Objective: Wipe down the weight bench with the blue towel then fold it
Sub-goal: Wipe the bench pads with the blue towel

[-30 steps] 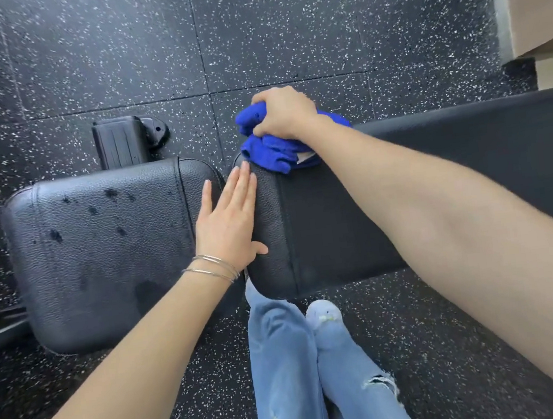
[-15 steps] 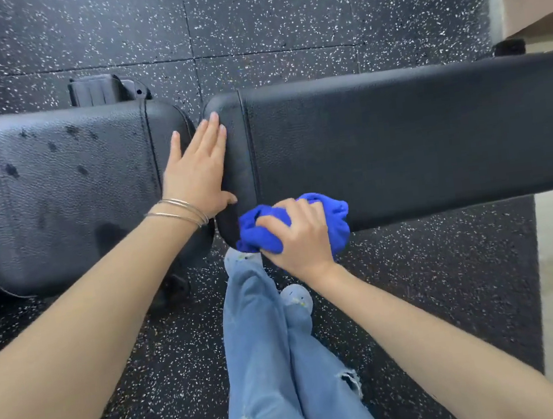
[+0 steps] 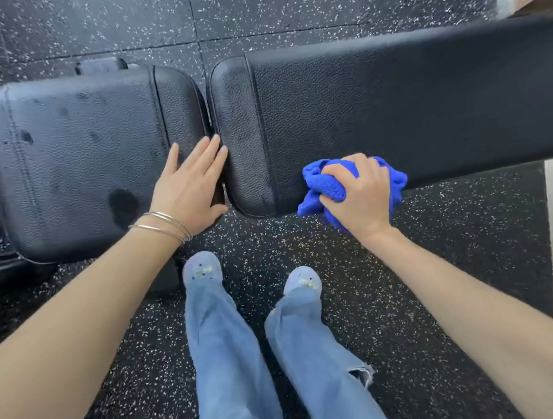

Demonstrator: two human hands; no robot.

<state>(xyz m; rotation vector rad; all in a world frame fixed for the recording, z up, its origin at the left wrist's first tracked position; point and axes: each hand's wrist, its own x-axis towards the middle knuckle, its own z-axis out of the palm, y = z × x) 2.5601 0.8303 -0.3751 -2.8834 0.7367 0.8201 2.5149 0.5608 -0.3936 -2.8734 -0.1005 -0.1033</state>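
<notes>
Flooring (image 3: 314,5) of black rubber flecked with white fills the view from above. Across it lies a black padded weight bench (image 3: 427,95), its long back pad running to the right and a shorter seat pad (image 3: 72,156) to the left, with a narrow gap between the two. The seat pad carries several dark wet-looking spots. Below the bench stand two legs in light blue jeans (image 3: 226,353), with pale shoe tips pointing toward the bench.

The left hand (image 3: 190,188) lies flat and open, palm down, on the right end of the seat pad, its fingertips reaching the gap beside the back pad. It holds nothing. Two thin metal bangles (image 3: 163,224) circle its wrist.

The right hand (image 3: 359,196) is closed in a fist around the bunched blue towel (image 3: 325,183), pressing it against the near edge of the back pad, a little to the right of the left hand. Folds of towel bulge out to the left of the fingers and on the far right side of the hand.
</notes>
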